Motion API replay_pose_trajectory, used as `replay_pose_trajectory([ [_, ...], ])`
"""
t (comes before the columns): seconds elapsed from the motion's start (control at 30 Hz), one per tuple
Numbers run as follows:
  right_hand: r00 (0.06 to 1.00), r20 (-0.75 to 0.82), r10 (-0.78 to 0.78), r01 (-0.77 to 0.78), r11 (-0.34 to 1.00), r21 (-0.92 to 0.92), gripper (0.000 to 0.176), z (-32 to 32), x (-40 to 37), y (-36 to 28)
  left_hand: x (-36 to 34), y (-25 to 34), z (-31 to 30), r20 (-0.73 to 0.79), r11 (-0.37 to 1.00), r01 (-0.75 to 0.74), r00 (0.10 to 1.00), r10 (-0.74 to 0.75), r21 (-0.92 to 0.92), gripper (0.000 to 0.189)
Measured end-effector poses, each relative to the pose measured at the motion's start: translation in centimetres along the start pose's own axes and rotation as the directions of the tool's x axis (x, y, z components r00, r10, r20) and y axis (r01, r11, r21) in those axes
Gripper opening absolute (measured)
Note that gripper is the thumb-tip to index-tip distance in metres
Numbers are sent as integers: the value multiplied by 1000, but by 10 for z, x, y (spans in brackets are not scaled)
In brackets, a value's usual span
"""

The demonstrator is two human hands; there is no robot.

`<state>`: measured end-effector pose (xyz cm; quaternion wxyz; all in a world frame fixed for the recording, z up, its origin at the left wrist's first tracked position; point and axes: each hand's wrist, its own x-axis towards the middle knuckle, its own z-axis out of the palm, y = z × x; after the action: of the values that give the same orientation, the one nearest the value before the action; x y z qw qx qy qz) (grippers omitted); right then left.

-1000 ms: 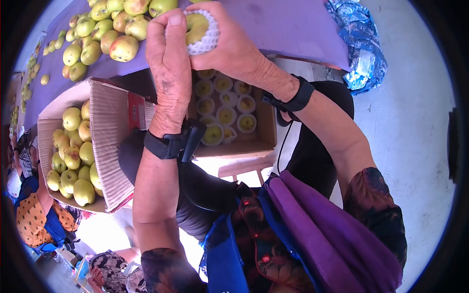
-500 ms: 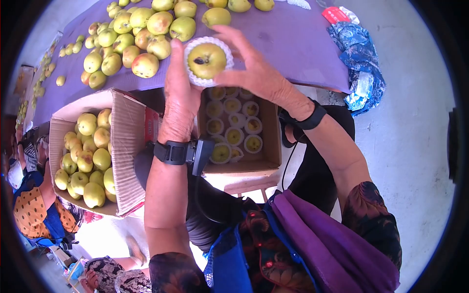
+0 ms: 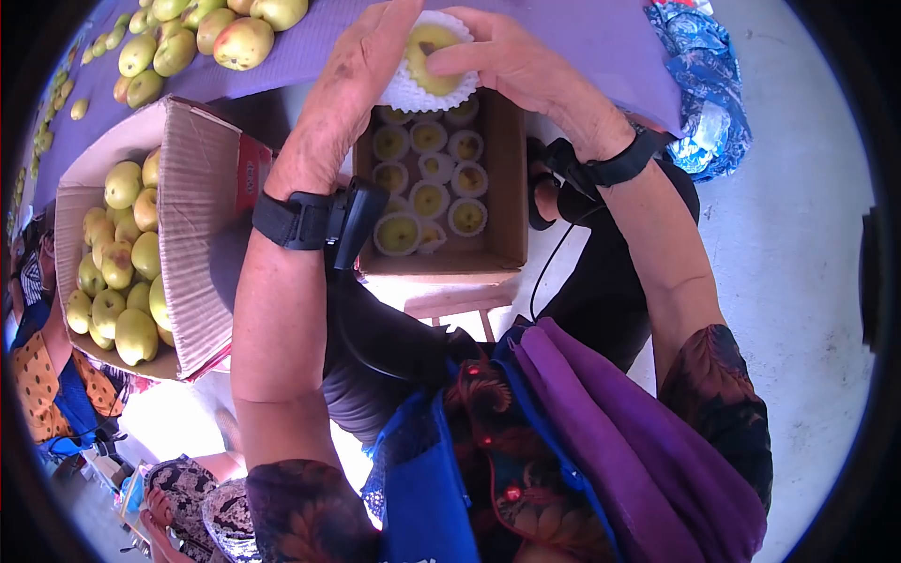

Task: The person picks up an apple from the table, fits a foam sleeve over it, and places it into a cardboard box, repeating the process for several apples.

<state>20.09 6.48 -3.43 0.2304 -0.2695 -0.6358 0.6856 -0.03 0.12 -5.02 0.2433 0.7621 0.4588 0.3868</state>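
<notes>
An apple [image 3: 424,45] in a white foam net sleeve [image 3: 427,92] is held between both hands at the top of the head view. My left hand [image 3: 349,83] is wrapped round its left side, the fingers partly hidden. From the right, my right hand [image 3: 526,66] grips the sleeve, its thumb lying across the apple's face. Directly below the hands stands a cardboard box [image 3: 509,202] holding several sleeved apples [image 3: 429,199] in rows. At left, a tilted carton [image 3: 199,253] is filled with bare apples [image 3: 114,263].
A purple-covered table [image 3: 591,42] spans the top, with loose apples [image 3: 244,42] piled at its left. Blue patterned cloth [image 3: 706,89] hangs at its right end. A stool [image 3: 460,305] shows under the box. Other people, one in an orange dotted garment [image 3: 39,380], are at lower left.
The view has shifted, so boxes and table sit higher and further left. Both hands have risen in view with the sleeved apple, which is tilted, and the right thumb now crosses its face.
</notes>
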Motion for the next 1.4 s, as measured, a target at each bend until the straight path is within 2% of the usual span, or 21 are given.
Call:
replay_pose_trajectory([
  [0.03, 1000, 6, 10, -11, 993, 118, 55, 1, -1, 2, 1, 17, -4, -2, 1000, 3, 1000, -3, 1, 58],
  [0.07, 1000, 13, 20, -23, 972, 234, 54, 2, -2, 3, 3, 36, -8, 16, 913, 164, 985, -171, -373, 61],
  [0.1, 1000, 16, 23, -26, 972, 233, 54, 3, -3, 2, 3, 49, -11, 94, 668, 290, 945, -314, -686, 66],
  [0.13, 999, 49, 1, -16, 954, 301, 54, 4, -4, 0, 4, 47, -11, 92, 666, 290, 944, -316, -687, 66],
  [0.2, 996, 84, -21, -11, 930, 367, 55, 9, -5, -6, 9, 43, -13, 12, 645, 409, 850, -527, -646, 75],
  [0.27, 991, 121, -64, -8, 858, 514, 57, 17, -7, -13, 15, 48, -20, 19, 620, 433, 829, -559, -655, 78],
  [0.3, 990, 124, -64, -9, 858, 514, 57, 21, -8, -15, 17, 50, -23, 29, 595, 456, 809, -588, -662, 81],
  [0.33, 993, 102, -56, -10, 832, 554, 57, 26, -10, -17, 19, 37, -23, -90, 594, 399, 774, -626, -699, 77],
  [0.37, 996, 79, -48, -9, 805, 593, 58, 29, -10, -18, 18, 31, -28, -92, 594, 398, 774, -626, -699, 77],
  [0.47, 987, 133, -89, -20, 758, 652, 49, 27, -12, 12, 12, 24, -42, -352, 672, 189, 734, -581, -715, 64],
  [0.5, 987, 133, -87, -21, 759, 650, 49, 30, -15, 18, 12, 26, -44, -351, 671, 189, 734, -582, -717, 64],
  [0.57, 974, 227, -7, -118, 837, 535, 46, 37, -19, 32, 12, 28, -47, -480, 669, 107, 616, -625, -735, 57],
  [0.7, 940, 306, 149, -303, 776, 553, 48, 43, -30, 76, 14, 15, -61, -482, 635, 53, 604, -635, -770, 50],
  [0.83, 910, 277, 307, -413, 681, 605, 49, 42, -39, 113, 14, 24, -57, -530, 673, 19, 601, -599, -739, 48],
  [0.97, 859, 279, 429, -511, 713, 480, 49, 36, -48, 144, 15, 33, -56, -491, 673, 48, 646, -585, -738, 47],
  [1.03, 773, 280, 569, -635, 697, 334, 53, 28, -53, 168, 16, 37, -55, -473, 670, 73, 652, -593, -739, 47],
  [1.1, 739, 313, 597, -673, 676, 300, 57, 23, -57, 188, 17, 38, -55, -453, 667, 93, 665, -594, -739, 47],
  [1.17, 649, 280, 707, -755, 644, 122, 61, 21, -61, 203, 16, 36, -56, -440, 661, 85, 682, -584, -746, 47],
  [1.2, 648, 279, 709, -756, 642, 123, 61, 20, -62, 209, 15, 35, -56, -426, 654, 79, 699, -574, -752, 47],
  [1.27, 564, 201, 801, -800, 591, -109, 69, 22, -63, 219, 16, 40, -56, -425, 657, 86, 698, -576, -749, 46],
  [1.4, 513, 174, 841, -812, 541, -219, 77, 31, -65, 241, 16, 45, -56, -411, 665, 115, 705, -579, -738, 45],
])
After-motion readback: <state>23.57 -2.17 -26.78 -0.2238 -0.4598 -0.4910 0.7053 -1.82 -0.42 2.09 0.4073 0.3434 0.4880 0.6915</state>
